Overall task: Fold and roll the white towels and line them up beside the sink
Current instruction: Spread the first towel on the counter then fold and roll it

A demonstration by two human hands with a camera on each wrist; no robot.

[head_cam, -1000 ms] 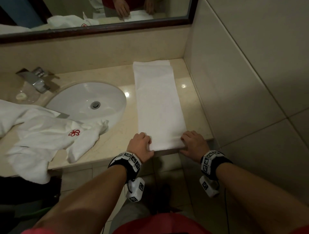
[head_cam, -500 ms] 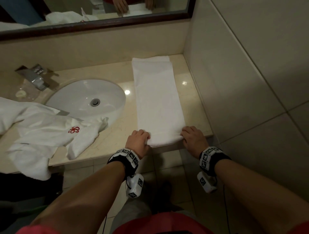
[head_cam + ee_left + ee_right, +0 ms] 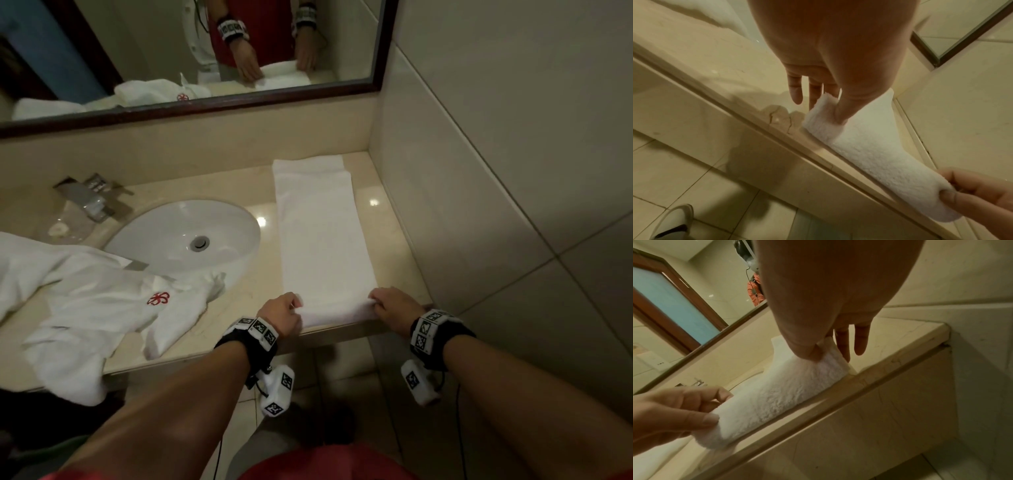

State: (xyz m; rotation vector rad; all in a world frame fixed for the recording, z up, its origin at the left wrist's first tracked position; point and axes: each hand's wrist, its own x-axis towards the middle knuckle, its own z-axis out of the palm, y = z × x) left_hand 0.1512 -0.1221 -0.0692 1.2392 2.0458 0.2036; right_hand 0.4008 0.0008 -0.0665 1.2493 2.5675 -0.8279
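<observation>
- Right now you have the towel (image 3: pixel 322 240) laid as a long narrow strip on the counter (image 3: pixel 239 294), to the right of the sink (image 3: pixel 185 236), with its far end against the back wall and its near end at the counter's front lip. That lengthwise lay gives you a straight run to roll away from yourself.
- Your left hand (image 3: pixel 279 311) pinches the near left corner: the left wrist view shows the thumb (image 3: pixel 842 112) pressed into the curled edge with a finger behind it, while the other fingers hang straight and free.
- Your right hand (image 3: pixel 394 306) mirrors it on the near right corner, thumb and forefinger clamped on the terry, with the remaining fingers extended past the edge.
- Both wrist views show the near edge already turned up into a small thick lip. Holding one corner in each hand likely keeps that first turn even across the width, so the roll will not cone.
- Judging from this, the fold is done and the roll has barely begun; nearly the whole strip lies flat ahead.
- A heap (image 3: pixel 89 308) of white cloth with a red emblem lies left of the sink, part of it draped over the rim and part over the counter's front, probably waiting its turn.
</observation>
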